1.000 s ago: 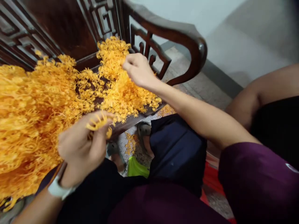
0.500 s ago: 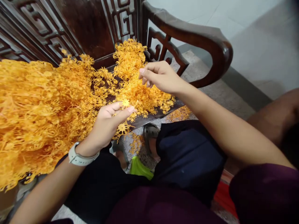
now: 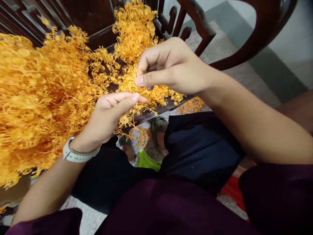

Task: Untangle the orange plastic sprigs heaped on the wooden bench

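A big heap of orange plastic flower sprigs (image 3: 36, 94) covers the seat of a dark carved wooden bench (image 3: 97, 19). My left hand (image 3: 110, 114), with a pale watch on its wrist, pinches one orange sprig (image 3: 126, 120) that hangs below its fingers. My right hand (image 3: 168, 65) hovers just above it, thumb and forefinger pinched together near the sprig's top; what they grip is too small to make out. A smaller mound of sprigs (image 3: 134, 29) lies behind both hands.
The bench's curved armrest (image 3: 256, 36) arches at the upper right. Below are my dark trousers (image 3: 195, 143), sandalled feet (image 3: 158, 127), a green object (image 3: 146, 161) and fallen sprigs on a speckled floor. Something red (image 3: 230, 189) lies at the right.
My right hand has drawn back from the far mound toward my left hand and closed into a pinch. The left hand rose with its sprig. The view has moved closer.
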`<state>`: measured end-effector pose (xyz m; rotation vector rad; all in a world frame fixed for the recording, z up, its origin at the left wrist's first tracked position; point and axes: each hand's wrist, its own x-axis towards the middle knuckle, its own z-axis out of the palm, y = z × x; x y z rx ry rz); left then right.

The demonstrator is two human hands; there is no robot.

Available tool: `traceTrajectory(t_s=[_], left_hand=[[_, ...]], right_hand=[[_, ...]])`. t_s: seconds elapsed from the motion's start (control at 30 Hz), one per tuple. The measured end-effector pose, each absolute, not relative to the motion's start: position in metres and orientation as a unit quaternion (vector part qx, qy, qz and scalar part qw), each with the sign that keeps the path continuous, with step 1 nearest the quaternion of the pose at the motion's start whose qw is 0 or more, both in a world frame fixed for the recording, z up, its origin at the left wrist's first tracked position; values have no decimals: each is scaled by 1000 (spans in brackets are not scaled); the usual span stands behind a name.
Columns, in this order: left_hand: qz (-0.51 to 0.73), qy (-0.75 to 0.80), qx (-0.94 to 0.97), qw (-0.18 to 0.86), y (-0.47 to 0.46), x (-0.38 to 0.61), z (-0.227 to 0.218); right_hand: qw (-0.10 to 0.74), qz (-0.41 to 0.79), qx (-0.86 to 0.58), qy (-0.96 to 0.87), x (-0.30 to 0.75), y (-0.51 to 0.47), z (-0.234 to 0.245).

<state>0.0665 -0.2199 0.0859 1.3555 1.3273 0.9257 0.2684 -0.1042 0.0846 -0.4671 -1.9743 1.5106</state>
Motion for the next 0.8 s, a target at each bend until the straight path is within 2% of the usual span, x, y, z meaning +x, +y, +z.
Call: traceTrajectory(t_s=[0.27,0.47,0.57,0.73,0.8], left_hand=[[333,576,693,277,-229,66,88],[280,575,744,193,-233,66,91],[287,581,745,162,-229,61,92],[300,548,781,-11,-228,54,86],[317,514,797,6,-239,58,86]], right_hand=[[287,425,-254,-820,263,-113,95],[289,300,-284,-864,252,-121,95],[269,214,-286,-894,248,-127,101],[217,85,-280,-931,236,-131,113],[178,26,-361,-915,240,-117,115]])
